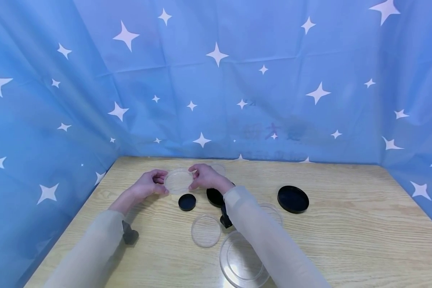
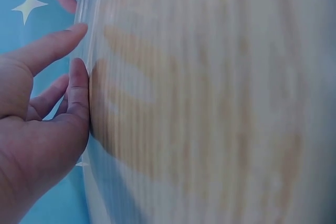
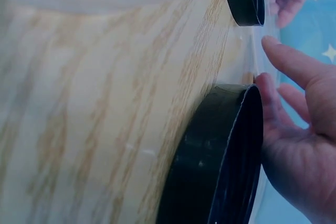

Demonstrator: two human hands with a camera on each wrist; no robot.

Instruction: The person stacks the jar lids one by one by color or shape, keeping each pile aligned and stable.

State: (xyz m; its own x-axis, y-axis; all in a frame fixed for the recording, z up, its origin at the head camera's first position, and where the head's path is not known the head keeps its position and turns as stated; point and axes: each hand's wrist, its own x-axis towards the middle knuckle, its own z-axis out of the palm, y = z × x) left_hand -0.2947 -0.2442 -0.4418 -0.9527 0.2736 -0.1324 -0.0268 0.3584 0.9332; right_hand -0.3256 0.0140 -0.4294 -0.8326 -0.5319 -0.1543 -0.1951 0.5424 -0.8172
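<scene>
Wood-grain table (image 1: 345, 224): your left hand (image 1: 149, 186) grips the clear disc (image 1: 178, 181) at nine o'clock, your right hand (image 1: 207, 177) at three; keep both sides level.

Free table (image 1: 356, 224) rightward, past an obstacle: the rightmost black dish (image 1: 293, 199)

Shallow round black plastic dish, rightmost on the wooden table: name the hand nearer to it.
Right. The right hand is left of the dish; the left hand is farther left, past the clear round plastic disc.
</scene>
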